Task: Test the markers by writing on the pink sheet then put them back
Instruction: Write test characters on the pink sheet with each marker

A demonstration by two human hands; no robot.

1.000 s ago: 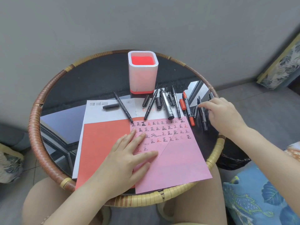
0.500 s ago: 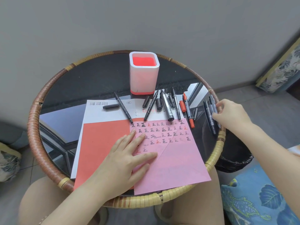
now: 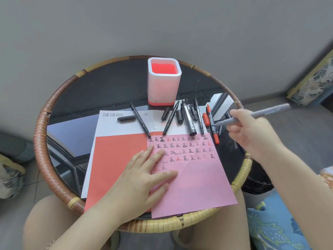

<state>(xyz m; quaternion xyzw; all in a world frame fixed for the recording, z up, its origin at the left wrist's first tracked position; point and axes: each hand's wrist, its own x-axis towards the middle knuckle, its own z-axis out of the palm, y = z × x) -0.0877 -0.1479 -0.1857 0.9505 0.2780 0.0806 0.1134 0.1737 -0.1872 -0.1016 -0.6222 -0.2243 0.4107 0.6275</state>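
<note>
The pink sheet (image 3: 194,184) lies on the round table, its upper part covered with rows of written characters. My left hand (image 3: 142,179) rests flat on it, fingers spread. My right hand (image 3: 252,134) hovers over the table's right side and holds a grey marker (image 3: 266,112) lifted in the air, tip pointing left toward the pile. Several black markers (image 3: 188,120) and a red marker (image 3: 212,127) lie in a row above the sheet. The white pen holder (image 3: 164,87) with a red inside stands behind them, with nothing visible inside.
An orange-red sheet (image 3: 119,168) and a white paper (image 3: 115,127) lie under the pink one. One black marker (image 3: 140,121) and a loose cap (image 3: 126,119) lie on the white paper. The table has a raised rattan rim (image 3: 45,141). A blue patterned cushion (image 3: 281,228) is at the lower right.
My right hand picked a grey marker from the table's right edge and lifted it clear of the surface. My left hand stayed flat on the pink sheet.
</note>
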